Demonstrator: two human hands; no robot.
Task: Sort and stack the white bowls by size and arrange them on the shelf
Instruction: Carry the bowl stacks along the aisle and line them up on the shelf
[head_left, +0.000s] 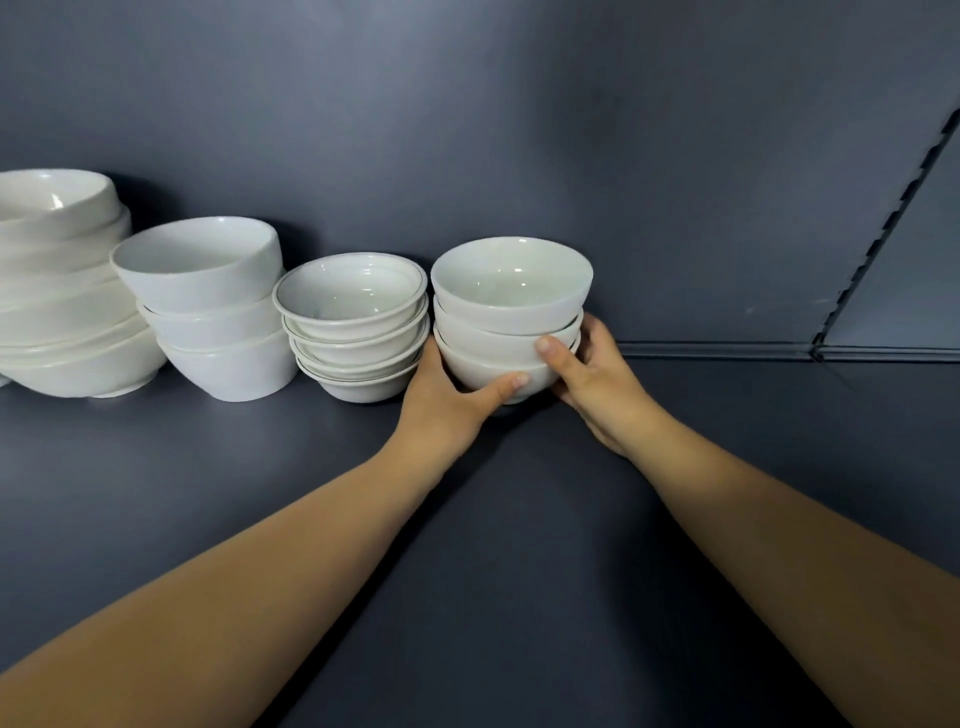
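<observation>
- Both bare forearms (270, 566) reach forward and draw together.
- The left hand (448, 402) cups the bowl stack (511, 306) from its left side, thumb laid across the bottom bowl's front.
- The right hand (597, 382) grips the opposite side, thumb pressed higher up, fingers (593, 335) curled behind.

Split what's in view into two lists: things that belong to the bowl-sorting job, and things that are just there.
Job: three-bowl stack, gripped by left hand and right hand; rimmed-bowl stack; tall-bowl stack; large-bowl stack; shelf.
Just there: slotted rail; back panel.
</observation>
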